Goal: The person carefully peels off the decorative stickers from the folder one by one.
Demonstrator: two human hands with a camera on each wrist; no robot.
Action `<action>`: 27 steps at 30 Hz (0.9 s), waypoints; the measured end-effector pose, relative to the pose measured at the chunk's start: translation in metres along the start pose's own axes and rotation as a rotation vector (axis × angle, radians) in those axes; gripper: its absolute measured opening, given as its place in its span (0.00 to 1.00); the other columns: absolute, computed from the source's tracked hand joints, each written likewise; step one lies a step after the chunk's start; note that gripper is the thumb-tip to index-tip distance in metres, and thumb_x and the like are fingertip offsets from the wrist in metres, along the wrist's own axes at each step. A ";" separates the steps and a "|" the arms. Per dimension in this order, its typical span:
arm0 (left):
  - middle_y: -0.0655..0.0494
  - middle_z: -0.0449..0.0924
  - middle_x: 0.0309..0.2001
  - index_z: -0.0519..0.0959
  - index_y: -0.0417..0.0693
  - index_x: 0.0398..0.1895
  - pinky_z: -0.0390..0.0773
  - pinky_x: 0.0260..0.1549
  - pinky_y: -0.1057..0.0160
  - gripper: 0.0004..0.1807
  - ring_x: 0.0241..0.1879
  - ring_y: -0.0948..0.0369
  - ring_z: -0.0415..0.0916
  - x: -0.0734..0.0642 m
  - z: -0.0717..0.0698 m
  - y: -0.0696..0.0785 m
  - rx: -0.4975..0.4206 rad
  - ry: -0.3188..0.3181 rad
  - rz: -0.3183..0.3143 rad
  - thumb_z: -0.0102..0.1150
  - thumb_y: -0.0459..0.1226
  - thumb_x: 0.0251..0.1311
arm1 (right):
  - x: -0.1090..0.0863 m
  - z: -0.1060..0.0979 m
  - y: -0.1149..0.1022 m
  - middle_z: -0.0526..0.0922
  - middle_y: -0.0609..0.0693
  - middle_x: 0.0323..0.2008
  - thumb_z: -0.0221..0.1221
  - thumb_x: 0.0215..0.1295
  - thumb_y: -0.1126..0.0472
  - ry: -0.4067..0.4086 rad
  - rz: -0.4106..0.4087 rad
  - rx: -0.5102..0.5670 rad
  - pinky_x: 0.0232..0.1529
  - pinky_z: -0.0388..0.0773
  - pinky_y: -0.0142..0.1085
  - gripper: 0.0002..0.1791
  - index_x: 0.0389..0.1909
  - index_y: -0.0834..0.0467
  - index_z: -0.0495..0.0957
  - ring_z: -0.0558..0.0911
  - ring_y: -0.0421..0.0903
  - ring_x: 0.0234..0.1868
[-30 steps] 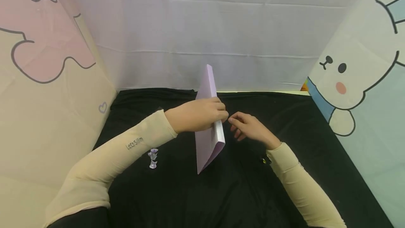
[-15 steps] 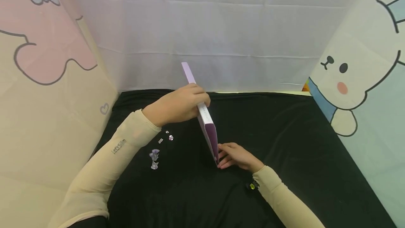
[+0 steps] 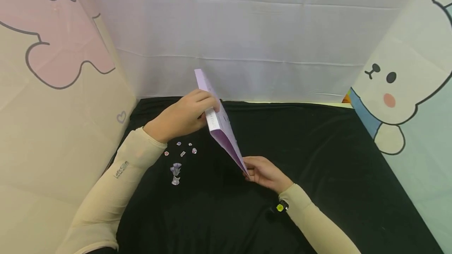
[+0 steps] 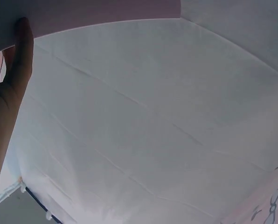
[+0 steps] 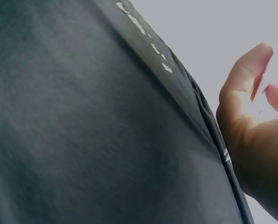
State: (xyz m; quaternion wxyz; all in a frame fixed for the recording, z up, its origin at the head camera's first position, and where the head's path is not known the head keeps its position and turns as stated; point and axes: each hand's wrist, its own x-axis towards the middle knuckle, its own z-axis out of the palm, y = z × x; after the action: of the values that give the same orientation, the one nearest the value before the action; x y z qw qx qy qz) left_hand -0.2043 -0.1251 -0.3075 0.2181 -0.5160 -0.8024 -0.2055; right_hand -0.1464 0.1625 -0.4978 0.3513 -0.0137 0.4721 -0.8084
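A lilac folder (image 3: 224, 124) with a flat, pale printed spine (image 3: 212, 120) is held up at a slant in the head view. My left hand (image 3: 179, 115) grips it over the spine, fingers wrapped across the top. At its lower right corner, my right hand (image 3: 265, 172) pinches the cover edge between thumb and fingers. The left wrist view catches a lilac strip of the folder (image 4: 106, 13) above the left fingers (image 4: 23, 51). In the right wrist view the thumb and a finger of the right hand (image 5: 251, 112) close on a pale, overexposed edge.
Left of the folder, a purple flower cut-out (image 3: 175, 169) lies on the black cloth (image 3: 219, 214) above a small pale piece (image 3: 175, 181). Several tiny cut-outs (image 3: 182, 153) are scattered beyond it. A white curtain (image 3: 254, 50) hangs behind, with printed cartoon panels (image 3: 399, 101) at both sides.
My left hand has carried the folder leftward and tilted it, so its right cover now shows. My right hand came down to its lower corner and took hold. More small cut-outs are uncovered.
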 end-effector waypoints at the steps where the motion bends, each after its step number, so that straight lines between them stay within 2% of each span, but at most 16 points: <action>1: 0.51 0.79 0.44 0.76 0.43 0.40 0.76 0.46 0.56 0.18 0.48 0.50 0.74 -0.003 0.001 -0.001 -0.003 0.014 -0.007 0.62 0.18 0.48 | -0.002 -0.001 -0.002 0.82 0.52 0.34 0.45 0.79 0.64 -0.002 -0.010 0.004 0.34 0.79 0.34 0.15 0.43 0.61 0.82 0.81 0.43 0.30; 4: 0.49 0.78 0.43 0.76 0.43 0.40 0.75 0.46 0.55 0.19 0.48 0.50 0.73 -0.012 0.005 -0.003 -0.018 0.061 -0.029 0.62 0.16 0.47 | -0.009 -0.006 -0.011 0.83 0.54 0.37 0.48 0.79 0.64 0.027 -0.038 0.006 0.34 0.78 0.35 0.13 0.44 0.61 0.81 0.81 0.44 0.32; 8: 0.47 0.77 0.44 0.77 0.41 0.40 0.75 0.48 0.54 0.20 0.49 0.48 0.72 -0.024 0.016 -0.005 -0.029 0.107 -0.048 0.66 0.16 0.46 | -0.022 -0.015 -0.023 0.82 0.56 0.40 0.52 0.77 0.63 0.122 -0.076 -0.007 0.33 0.79 0.35 0.10 0.45 0.62 0.81 0.82 0.47 0.35; 13: 0.46 0.76 0.45 0.76 0.40 0.40 0.75 0.52 0.53 0.21 0.51 0.47 0.72 -0.039 0.033 -0.006 -0.030 0.133 -0.047 0.68 0.15 0.44 | -0.038 -0.028 -0.036 0.83 0.54 0.38 0.53 0.76 0.64 0.213 -0.144 -0.125 0.32 0.80 0.33 0.08 0.44 0.61 0.80 0.82 0.45 0.34; 18: 0.44 0.75 0.46 0.75 0.40 0.39 0.76 0.52 0.53 0.21 0.52 0.47 0.72 -0.053 0.056 -0.006 -0.022 0.121 -0.045 0.67 0.14 0.44 | -0.052 -0.037 -0.049 0.84 0.52 0.37 0.56 0.74 0.62 0.291 -0.195 -0.279 0.33 0.80 0.32 0.07 0.44 0.62 0.78 0.82 0.43 0.33; 23: 0.43 0.73 0.46 0.73 0.40 0.39 0.76 0.52 0.52 0.19 0.51 0.47 0.72 -0.067 0.086 -0.006 -0.009 0.092 -0.046 0.60 0.13 0.51 | -0.062 -0.043 -0.056 0.83 0.52 0.37 0.56 0.74 0.61 0.333 -0.197 -0.422 0.35 0.80 0.34 0.14 0.50 0.69 0.73 0.82 0.43 0.34; 27: 0.44 0.72 0.46 0.73 0.40 0.39 0.75 0.53 0.53 0.16 0.50 0.47 0.71 -0.077 0.104 -0.002 -0.017 0.056 -0.049 0.55 0.14 0.54 | -0.070 -0.048 -0.056 0.84 0.53 0.38 0.55 0.75 0.61 0.345 -0.184 -0.508 0.36 0.80 0.33 0.19 0.54 0.74 0.69 0.82 0.43 0.34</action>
State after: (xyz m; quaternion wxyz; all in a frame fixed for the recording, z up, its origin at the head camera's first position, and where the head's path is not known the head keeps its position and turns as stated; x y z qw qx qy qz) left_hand -0.1917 -0.1253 -0.4366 0.2308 -0.4921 -0.8066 -0.2321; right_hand -0.1419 0.2560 -0.4594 0.1767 -0.0063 0.7083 -0.6834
